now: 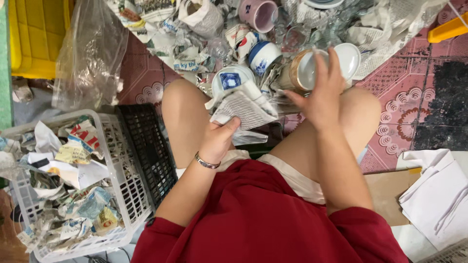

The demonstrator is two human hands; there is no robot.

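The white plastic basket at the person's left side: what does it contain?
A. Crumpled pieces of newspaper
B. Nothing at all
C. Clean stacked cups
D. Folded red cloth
A: the white plastic basket is filled with crumpled pieces of newspaper, while the cups lie on the floor in front of the knees, and the left hand holds another piece of newspaper.

A basket (127, 185) of crumpled paper (68, 195) sits left of the knees; cups (263, 56) lie ahead, paper sheets (434, 195) right.
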